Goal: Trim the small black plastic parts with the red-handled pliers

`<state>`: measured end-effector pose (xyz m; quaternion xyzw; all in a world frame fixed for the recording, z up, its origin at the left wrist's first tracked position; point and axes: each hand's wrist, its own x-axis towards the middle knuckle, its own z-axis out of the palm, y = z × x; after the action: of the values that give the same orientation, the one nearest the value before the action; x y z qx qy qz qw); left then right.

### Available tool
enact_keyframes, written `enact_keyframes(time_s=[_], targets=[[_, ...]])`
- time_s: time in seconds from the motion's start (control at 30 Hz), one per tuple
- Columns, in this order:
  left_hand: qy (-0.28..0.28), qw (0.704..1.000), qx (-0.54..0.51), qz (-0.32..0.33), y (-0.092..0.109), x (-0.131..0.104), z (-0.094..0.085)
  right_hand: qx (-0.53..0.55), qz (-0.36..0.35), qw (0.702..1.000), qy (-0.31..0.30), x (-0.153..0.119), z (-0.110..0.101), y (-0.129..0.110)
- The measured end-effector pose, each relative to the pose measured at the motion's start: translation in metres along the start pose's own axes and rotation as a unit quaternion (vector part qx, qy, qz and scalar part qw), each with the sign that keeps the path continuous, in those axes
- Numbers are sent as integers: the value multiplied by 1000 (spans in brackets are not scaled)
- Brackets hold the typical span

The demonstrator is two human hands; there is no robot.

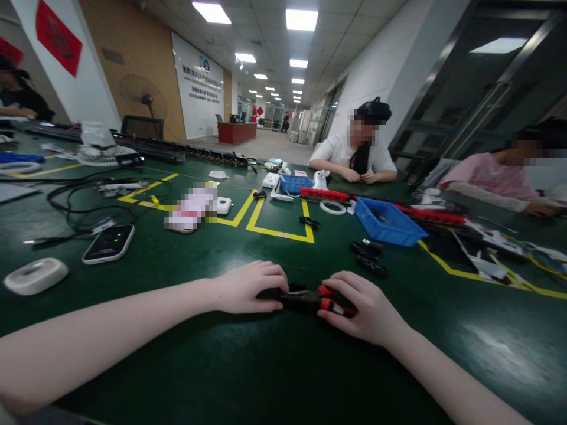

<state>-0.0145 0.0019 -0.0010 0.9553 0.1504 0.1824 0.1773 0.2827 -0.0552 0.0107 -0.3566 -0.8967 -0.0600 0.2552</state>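
"Since you're sitting closer, where are the pliers?"

"In my right grip [365,307], low over the near middle of the tabletop [266,366]. My thumb and fingers are closed around the red-and-black handles, and the nose of the pliers [305,297] points left."

"And your other hand?"

"My left grip [254,289] pinches a dark piece [268,293] right by that nose. I can't tell whether metal and piece touch."

"What's just beyond?"

"Loose black parts [368,257] ahead and to the right, then a blue bin [387,221] toward the right edge. Straight ahead, yellow tape [281,234] marks open shapes, with a small black part [309,222] at one of them."

"On your left?"

"A white oval device [36,275] near the left edge, a flat device with green lights [108,244] beside it, and a phone [191,208] farther in."

"Anyone across?"

"A person in a white shirt [378,150] by the far edge, and one in pink [496,177] toward the far right corner."
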Motion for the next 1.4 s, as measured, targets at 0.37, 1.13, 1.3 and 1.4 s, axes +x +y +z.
enact_keyframes(time_s=[0.37, 1.13, 1.3, 1.4], targets=[[-3, 1000, 7, 1, 0, 0, 0, -45, -48, 998, 20, 1, -2, 4], [1, 1000, 9, -5, 1, 0, 1, -55, -57, 997, 21, 0, 2, 5], [1, 1000, 7, -3, 1, 0, 1, -51, -59, 997, 23, -1, 1, 7], [7, 1000, 7, -2, 1, 0, 1, -53, -60, 997, 23, -2, 1, 8]])
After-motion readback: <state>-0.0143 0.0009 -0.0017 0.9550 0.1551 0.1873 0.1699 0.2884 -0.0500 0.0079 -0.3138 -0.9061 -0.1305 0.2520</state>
